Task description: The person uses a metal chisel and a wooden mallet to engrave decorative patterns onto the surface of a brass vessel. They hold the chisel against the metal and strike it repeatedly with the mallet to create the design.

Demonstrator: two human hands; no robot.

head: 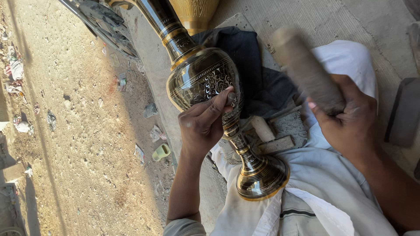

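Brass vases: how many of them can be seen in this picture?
2. One dark engraved vase lies across the lap, under the left hand. One golden vase is at the top edge, cut off; others may be hidden.

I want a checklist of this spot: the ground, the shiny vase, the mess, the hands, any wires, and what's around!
Surface: woven mat with dark cloth beside sandy ground.
Job's things: engraved brass vase lying across the lap; small chisel on it; wooden mallet raised.
Clutter: litter scraps, a wooden-handled tool.
Hands: left hand holds chisel; right hand grips mallet.
Cables: nothing seen.
Surroundings: second brass vessel.
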